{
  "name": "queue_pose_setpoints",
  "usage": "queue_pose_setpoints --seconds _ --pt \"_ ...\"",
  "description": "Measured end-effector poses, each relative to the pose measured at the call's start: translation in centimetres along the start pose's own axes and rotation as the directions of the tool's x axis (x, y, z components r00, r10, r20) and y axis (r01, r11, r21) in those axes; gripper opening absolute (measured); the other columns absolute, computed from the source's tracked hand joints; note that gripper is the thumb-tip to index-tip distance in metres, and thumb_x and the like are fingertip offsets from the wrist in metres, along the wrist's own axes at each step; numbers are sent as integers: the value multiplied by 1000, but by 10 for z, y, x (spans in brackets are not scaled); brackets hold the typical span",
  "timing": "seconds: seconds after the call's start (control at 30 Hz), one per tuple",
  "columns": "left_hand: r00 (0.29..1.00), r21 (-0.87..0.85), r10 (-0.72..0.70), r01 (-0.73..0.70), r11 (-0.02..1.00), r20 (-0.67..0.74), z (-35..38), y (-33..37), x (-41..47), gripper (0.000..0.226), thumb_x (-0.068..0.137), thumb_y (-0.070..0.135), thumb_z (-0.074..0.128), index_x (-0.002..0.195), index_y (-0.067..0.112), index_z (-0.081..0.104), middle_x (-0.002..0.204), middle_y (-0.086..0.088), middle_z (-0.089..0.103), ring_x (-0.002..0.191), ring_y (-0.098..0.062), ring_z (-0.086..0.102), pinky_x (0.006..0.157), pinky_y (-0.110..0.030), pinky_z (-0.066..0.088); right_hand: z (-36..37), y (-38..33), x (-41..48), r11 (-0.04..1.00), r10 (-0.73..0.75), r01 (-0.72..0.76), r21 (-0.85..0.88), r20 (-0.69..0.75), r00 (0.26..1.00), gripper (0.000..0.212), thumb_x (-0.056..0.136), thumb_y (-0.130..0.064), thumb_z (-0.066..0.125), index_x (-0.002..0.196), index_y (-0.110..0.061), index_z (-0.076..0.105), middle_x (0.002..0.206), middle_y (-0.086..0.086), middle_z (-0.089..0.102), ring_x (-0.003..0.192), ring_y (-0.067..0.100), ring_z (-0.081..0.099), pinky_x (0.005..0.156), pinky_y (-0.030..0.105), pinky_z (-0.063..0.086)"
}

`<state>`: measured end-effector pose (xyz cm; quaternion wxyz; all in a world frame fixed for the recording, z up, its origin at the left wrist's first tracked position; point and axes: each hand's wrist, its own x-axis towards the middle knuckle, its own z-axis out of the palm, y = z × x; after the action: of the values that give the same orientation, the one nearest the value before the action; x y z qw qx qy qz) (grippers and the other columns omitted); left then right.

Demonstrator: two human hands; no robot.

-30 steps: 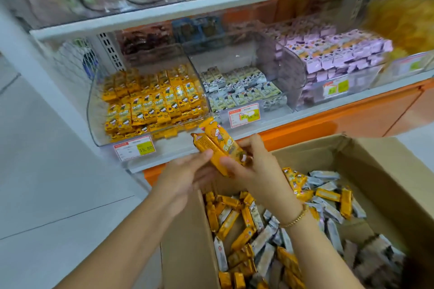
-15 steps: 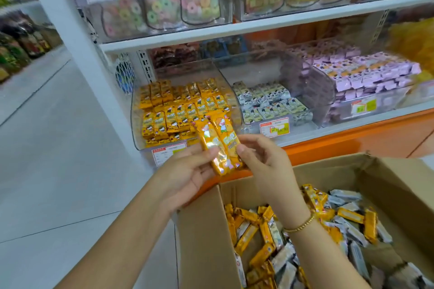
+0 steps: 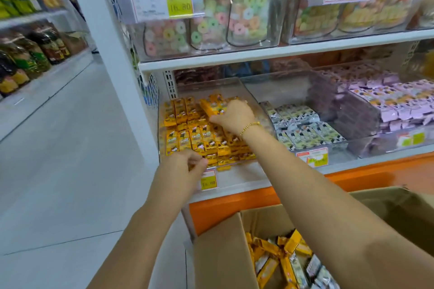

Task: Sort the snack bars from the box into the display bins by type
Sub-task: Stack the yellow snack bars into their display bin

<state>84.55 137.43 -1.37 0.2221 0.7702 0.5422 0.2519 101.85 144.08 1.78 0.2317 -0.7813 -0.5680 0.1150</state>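
My right hand (image 3: pixel 233 116) reaches into the clear bin (image 3: pixel 252 98) of yellow bars on the lower shelf. It grips a few yellow snack bars (image 3: pixel 211 106) above the rows stacked there. My left hand (image 3: pixel 184 170) hovers at that bin's front edge with its fingers loosely curled, and I see nothing in it. The cardboard box (image 3: pixel 220 256) stands at the bottom right, holding mixed yellow and silver bars (image 3: pixel 284 258). To the right of the yellow bin is a bin of silver-white bars (image 3: pixel 305 129).
A bin of purple packets (image 3: pixel 387 103) lies further right. Jars of ring candy (image 3: pixel 211 23) fill the upper shelf. Price tags (image 3: pixel 209 180) hang on the shelf edge above the orange base (image 3: pixel 352 178). A tiled aisle (image 3: pixel 58 148) opens to the left.
Both hands held the yellow bars together above the box. Now the right hand has carried them up into the yellow bin, and the left hand has let go and stays at the bin's front.
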Motion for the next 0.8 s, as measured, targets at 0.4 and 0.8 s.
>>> queue_pose_setpoints --seconds 0.4,0.8 --pt "985 123 156 -164 979 74 29 2 -18 41 91 33 59 130 23 54 127 4 57 117 -13 50 97 -29 43 -5 6 1 965 -256 260 42 -77 963 27 94 -33 55 95 -8 64 101 12 66 102 25 60 81 29 43" --pt "857 155 173 -279 948 485 171 25 -93 38 94 33 52 132 25 50 127 5 55 116 -15 52 93 -27 42 25 266 -166 973 -149 198 -118 335 930 19 92 -33 57 91 -16 65 83 3 67 78 20 62 65 31 45"
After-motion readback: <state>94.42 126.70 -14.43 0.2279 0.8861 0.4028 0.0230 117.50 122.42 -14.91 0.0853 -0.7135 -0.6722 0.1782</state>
